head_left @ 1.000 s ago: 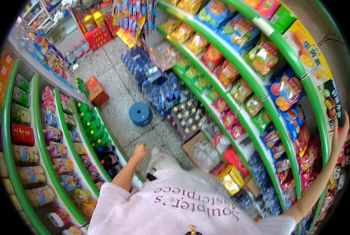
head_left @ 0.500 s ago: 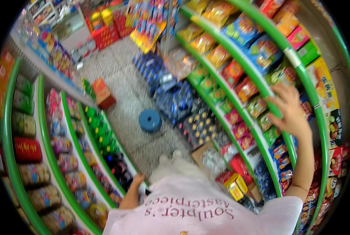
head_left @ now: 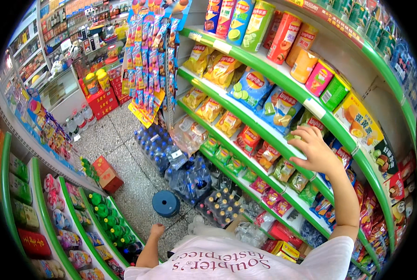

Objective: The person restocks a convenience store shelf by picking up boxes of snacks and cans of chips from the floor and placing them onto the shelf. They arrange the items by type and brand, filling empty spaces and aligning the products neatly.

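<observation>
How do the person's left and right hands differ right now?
Pose: the right hand has its fingers spread; the left hand looks loosely curled, though detail is poor.
Place: the right hand is raised at the shelves by the chip bags; the left hand shows against the speckled floor.
Both are bare.

Green-edged shelf (head_left: 264, 70): chip bags (head_left: 253, 88) on middle tiers, canisters (head_left: 283, 39) above. Speckled floor (head_left: 108, 137): round blue object (head_left: 160, 208), red box (head_left: 108, 175), bottle packs (head_left: 190, 179).
</observation>
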`<state>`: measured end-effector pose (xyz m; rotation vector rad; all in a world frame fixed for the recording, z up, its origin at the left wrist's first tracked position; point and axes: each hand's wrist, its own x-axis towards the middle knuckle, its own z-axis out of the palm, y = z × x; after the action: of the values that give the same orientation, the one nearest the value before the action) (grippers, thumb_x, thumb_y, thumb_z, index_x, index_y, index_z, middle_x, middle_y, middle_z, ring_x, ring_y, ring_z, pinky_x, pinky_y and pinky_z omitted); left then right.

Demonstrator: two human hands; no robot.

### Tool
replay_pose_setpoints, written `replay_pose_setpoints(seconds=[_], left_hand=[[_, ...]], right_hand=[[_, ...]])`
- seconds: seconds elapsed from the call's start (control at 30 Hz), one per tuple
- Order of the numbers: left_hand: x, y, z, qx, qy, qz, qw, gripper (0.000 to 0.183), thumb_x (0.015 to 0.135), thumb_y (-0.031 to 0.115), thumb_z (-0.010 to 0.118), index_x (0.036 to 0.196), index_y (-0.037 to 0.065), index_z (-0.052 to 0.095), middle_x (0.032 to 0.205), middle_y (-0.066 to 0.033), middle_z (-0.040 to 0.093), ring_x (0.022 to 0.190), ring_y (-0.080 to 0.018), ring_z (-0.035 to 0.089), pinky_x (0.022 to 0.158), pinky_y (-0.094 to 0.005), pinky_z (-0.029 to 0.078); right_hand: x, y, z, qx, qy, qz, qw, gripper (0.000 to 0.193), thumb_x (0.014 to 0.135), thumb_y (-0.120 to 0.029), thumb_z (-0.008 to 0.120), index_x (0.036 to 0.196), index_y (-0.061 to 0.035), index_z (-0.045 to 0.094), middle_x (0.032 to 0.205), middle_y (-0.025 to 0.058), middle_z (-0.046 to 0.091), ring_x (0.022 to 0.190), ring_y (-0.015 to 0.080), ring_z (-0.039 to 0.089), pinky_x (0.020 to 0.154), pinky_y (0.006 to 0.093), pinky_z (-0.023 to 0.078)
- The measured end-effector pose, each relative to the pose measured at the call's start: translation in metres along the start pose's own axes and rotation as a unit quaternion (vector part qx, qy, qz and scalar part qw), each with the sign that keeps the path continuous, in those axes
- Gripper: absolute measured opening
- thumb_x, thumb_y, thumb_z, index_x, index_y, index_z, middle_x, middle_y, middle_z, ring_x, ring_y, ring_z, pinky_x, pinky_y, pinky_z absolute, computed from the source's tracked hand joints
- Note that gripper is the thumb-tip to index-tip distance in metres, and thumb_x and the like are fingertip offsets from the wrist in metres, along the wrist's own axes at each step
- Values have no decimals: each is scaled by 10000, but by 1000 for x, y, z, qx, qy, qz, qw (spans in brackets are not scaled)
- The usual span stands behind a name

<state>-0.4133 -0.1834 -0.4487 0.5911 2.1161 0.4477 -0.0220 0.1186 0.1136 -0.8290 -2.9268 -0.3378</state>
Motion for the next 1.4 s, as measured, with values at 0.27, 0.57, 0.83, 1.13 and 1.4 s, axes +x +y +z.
replay_pose_setpoints(seconds=[0.27, 0.57, 0.83, 1.13, 1.4], left_hand=[[37, 98, 7, -31, 19, 83, 996, 472, 749, 282, 655, 1122, -1, 601, 1064, -199, 641, 1011, -319, 613, 863, -385, 476], [54, 321, -79, -112, 169, 402, 893, 438, 782, 231, 668, 1109, -27, 532, 994, -196, 623, 947, -339, 607, 826, -399, 473], [6, 584, -207, -138, 178, 669, 709, 552, 827, 210, 648, 1240, -66, 406, 1175, -235, 489, 1114, -349, 499, 957, -394, 402], [54, 761, -313, -189, 206, 761, 585, 669, 810, 209, 660, 1285, -100, 303, 1238, -278, 380, 1155, -400, 420, 986, -409, 360], [73, 856, -335, -222, 52, 721, 654, 830, 738, 207, 723, 1302, -156, 235, 1233, -318, 417, 1141, -410, 482, 953, -404, 417]], right_hand=[[39, 68, 22, 76, 50, 51, 995, 418, 699, -175, 735, 1066, -62, 571, 1120, 124, 537, 1096, 322, 486, 969, 412, 357], [64, 88, 28, 137, 78, 73, 985, 455, 711, -172, 727, 1108, -32, 555, 1156, 149, 545, 1127, 323, 485, 978, 415, 366], [125, 82, 24, 191, 209, 191, 940, 485, 721, -163, 745, 1124, 10, 538, 1090, 164, 591, 1008, 274, 583, 881, 347, 461], [284, 96, 54, 149, 426, 340, 825, 698, 748, -250, 747, 1280, 49, 409, 1242, 201, 482, 1135, 270, 510, 934, 358, 437], [332, 143, 57, 247, 457, 400, 755, 841, 703, -239, 784, 1310, 95, 306, 1259, 216, 488, 1145, 280, 513, 956, 365, 429]])
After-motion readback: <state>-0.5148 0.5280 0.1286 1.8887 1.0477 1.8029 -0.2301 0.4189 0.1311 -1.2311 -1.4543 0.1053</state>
